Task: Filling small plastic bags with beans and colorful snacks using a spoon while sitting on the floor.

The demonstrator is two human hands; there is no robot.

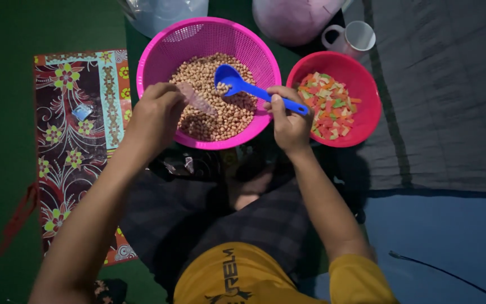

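A: Blue plastic scoop (242, 85), upper centre of frame. Smooth, rounded bowl, flat handle. The right hand (288, 121) is clamped on the handle end; the bowl rests on the peanuts (220, 107).

B: And the other one?

A: The left hand (156, 115) has its fingers pinched together on a small clear plastic bag (197, 100), thin and glossy, its mouth over the nuts. Contents hard to make out.

B: Container?

A: Pink plastic colander (198, 42), round, perforated wall, peanuts heaped in the lower half, tan and matte. Just right of it, touching or nearly so, a red bowl (361, 79) of chopped pieces (328, 106), orange, green and pale; too small to identify.

B: Surface?

A: The floor. Dark green at left with a floral patterned mat (80, 129), grey cloth (445, 95) at right, blue below it. Dim light. The person sits cross-legged in checked cloth and a yellow shirt.

B: Cut off?

A: At the top edge, a clear plastic container, a pale round vessel, and a white cup (355, 36) beside it.
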